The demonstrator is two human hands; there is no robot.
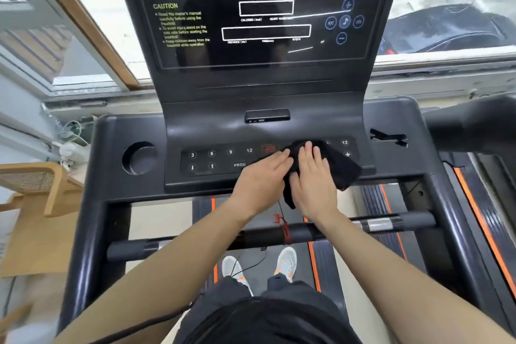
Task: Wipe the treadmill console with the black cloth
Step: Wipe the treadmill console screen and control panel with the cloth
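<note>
The black treadmill console (212,159) fills the middle of the view, with a button strip below a tall dark display panel (265,22). A black cloth (342,166) lies crumpled on the right half of the button strip and hangs over its front edge. My left hand (262,176) rests flat on the cloth's left part, fingers together. My right hand (314,173) presses flat on the cloth's middle, fingers slightly spread. The cloth and hands hide the centre and some right-side buttons.
A round cup holder (138,158) sits at the console's left. A crossbar handle (391,225) with a red safety cord (283,227) runs below my wrists. A wooden chair (42,184) stands at left, a window behind, and a second treadmill's belt (480,204) at right.
</note>
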